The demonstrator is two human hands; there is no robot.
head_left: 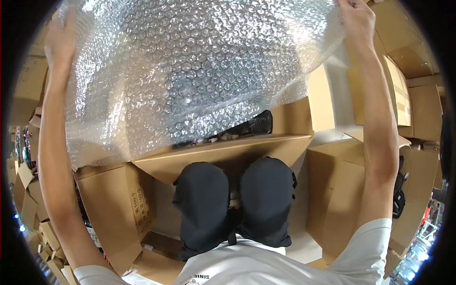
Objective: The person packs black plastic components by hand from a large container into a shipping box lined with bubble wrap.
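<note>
A wide sheet of clear bubble wrap (204, 52) is stretched between my raised arms over an open cardboard box (223, 151). At the far left, my left hand (61, 42) is closed on one side of the sheet; its fingers are partly blurred behind the plastic. My right hand (357, 23) grips the opposite upper corner at the far right. Beneath the sheet's lower edge, a black glossy item (260, 123) shows inside the box, with small white bits beside it. The rest of the contents is hidden or seen only dimly through the bubbles.
My knees (204, 202) in dark trousers are close to the box's near flap. Open cardboard boxes stand at left (111, 209) and right (335, 185). More boxes (422, 107) crowd the far right, and black items (399, 197) sit in one beside my right arm.
</note>
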